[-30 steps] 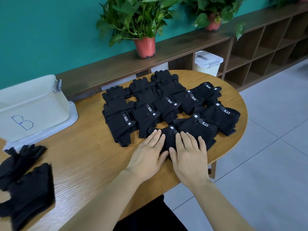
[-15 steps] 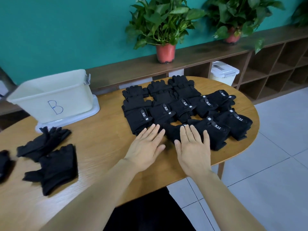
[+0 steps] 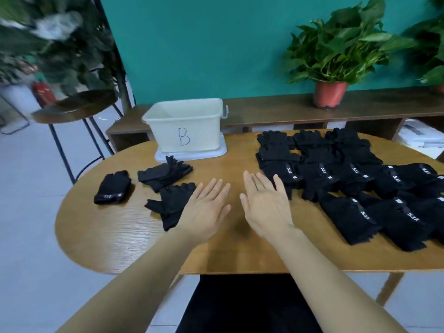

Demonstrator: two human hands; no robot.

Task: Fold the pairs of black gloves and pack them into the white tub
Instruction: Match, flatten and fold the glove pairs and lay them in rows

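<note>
The white tub (image 3: 185, 126), marked with a blue "B", stands on its lid at the back of the wooden table (image 3: 115, 236). Several folded pairs of black gloves (image 3: 336, 179) lie in rows on the right half. To the left lie a folded pair (image 3: 113, 187) and two loose gloves (image 3: 164, 175) (image 3: 171, 203). My left hand (image 3: 206, 210) hovers flat with straight fingers beside the nearer loose glove. My right hand (image 3: 265, 207) is held flat too, just left of the rows. Neither hand holds anything.
A dark round stool (image 3: 74, 106) on black legs stands off the table's left end. Behind the table runs a wooden shelf (image 3: 276, 109) with a potted plant (image 3: 331, 56) in a red pot. A white lidded bin (image 3: 422, 135) sits at the far right.
The view has swung left. Both hands have left the front glove pair and moved left over bare table, toward the loose gloves.
</note>
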